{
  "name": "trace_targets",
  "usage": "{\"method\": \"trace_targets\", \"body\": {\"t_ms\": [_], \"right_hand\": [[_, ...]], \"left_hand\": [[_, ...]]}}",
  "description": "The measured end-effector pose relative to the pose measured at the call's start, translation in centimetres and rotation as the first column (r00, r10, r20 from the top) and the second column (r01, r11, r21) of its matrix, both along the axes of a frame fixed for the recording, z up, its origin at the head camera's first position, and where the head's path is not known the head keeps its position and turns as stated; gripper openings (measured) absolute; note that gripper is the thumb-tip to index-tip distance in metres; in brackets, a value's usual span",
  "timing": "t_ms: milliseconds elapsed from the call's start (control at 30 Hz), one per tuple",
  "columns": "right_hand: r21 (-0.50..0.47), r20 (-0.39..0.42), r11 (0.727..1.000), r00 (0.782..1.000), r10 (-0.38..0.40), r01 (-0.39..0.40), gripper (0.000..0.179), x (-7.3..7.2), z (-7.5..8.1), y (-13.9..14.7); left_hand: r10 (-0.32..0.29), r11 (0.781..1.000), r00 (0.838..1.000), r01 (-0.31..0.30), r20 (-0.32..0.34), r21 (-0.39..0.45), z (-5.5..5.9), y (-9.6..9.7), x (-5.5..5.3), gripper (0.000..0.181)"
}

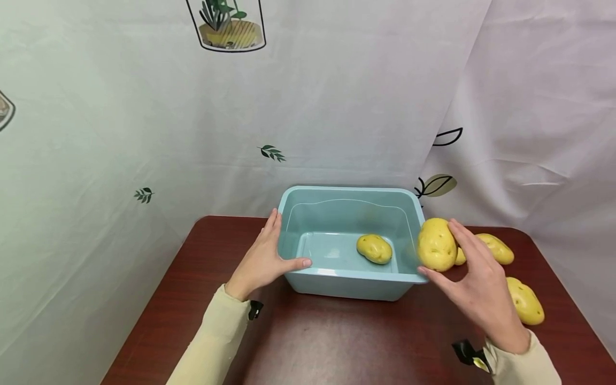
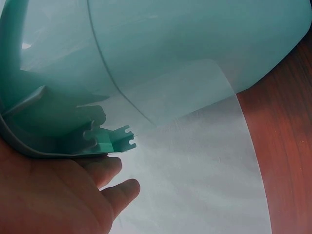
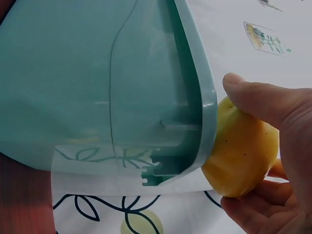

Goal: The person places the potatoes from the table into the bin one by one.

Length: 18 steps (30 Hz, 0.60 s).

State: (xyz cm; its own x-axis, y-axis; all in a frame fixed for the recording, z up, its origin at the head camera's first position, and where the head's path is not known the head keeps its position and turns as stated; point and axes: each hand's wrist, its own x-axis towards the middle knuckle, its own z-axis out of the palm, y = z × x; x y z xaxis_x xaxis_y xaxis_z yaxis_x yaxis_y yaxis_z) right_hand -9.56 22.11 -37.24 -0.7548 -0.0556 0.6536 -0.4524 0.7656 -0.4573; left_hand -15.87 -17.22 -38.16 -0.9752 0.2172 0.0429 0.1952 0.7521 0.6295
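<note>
A light blue plastic tub [image 1: 337,287] stands on the table, with one yellow potato [image 1: 374,249] lying on its floor. At the tub's front left corner, my left hand [image 1: 260,260] holds the rim, its thumb over the front edge and its fingers along the left side. The left wrist view shows those fingers [image 2: 122,195] under the rim. My right hand [image 1: 476,283] grips another potato [image 1: 437,245] between thumb and fingers, just outside the tub's right rim. In the right wrist view this potato [image 3: 243,148] overlaps the rim's outer edge.
Right of the tub, more potatoes lie on the dark red wooden table [image 1: 327,342]: one far back [image 1: 498,248], one nearer [image 1: 525,301], and one partly hidden behind the held potato. A pale printed cloth [image 1: 337,107] hangs behind the table.
</note>
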Motion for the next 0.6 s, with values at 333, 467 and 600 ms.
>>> {"method": "trace_targets", "body": {"t_ms": [333, 467, 600], "right_hand": [[-0.017, 0.035, 1.0, 0.999, 0.016, -0.016, 0.105, -0.3, -0.3, -0.9], [-0.023, 0.044, 0.999, 0.999, 0.026, -0.025, 0.105, -0.5, -0.3, -1.3], [-0.017, 0.039, 0.999, 0.999, 0.037, -0.036, 0.105, -0.8, -0.3, -1.7]], "left_hand": [[0.0, 1.0, 1.0, 0.0, -0.003, 0.002, -0.1, 0.1, -0.1, 0.131], [0.0, 1.0, 1.0, 0.0, -0.001, 0.007, -0.1, 0.1, -0.1, 0.13], [-0.001, 1.0, 1.0, 0.001, 0.0, 0.004, -0.1, 0.0, -0.1, 0.132]]}}
